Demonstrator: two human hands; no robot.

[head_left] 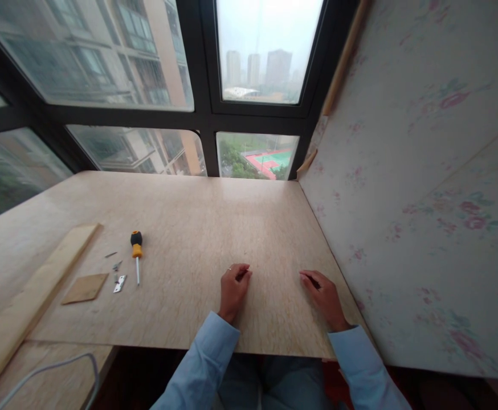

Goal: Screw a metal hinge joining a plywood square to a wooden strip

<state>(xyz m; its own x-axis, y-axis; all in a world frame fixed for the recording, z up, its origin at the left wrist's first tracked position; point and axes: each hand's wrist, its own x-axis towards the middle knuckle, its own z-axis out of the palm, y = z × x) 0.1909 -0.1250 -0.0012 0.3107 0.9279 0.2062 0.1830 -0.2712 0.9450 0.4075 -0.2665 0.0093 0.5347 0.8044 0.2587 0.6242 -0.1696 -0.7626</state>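
My left hand [234,291] rests on the pale tabletop [215,228], its fingers curled in toward the thumb and a ring on one finger. Nothing shows in it. To the right, near the wall, my right hand [325,297] lies with its fingers bent and pressed to the thumb, also with nothing visible inside. Left of both hands, apart from them, lies a screwdriver [137,246] with a black and yellow handle, its tip toward me. Beside it are a small metal plate with holes [119,283], a few screws [116,266] and a thin metal bit [110,254].
A square wooden piece [85,288] lies left of the metal plate. Farther left a long wooden plank [39,290] slants across the tabletop. A white cable [61,364] curves at the lower left. Windows border the far edge; a flowered wall [424,228] stands on the right.
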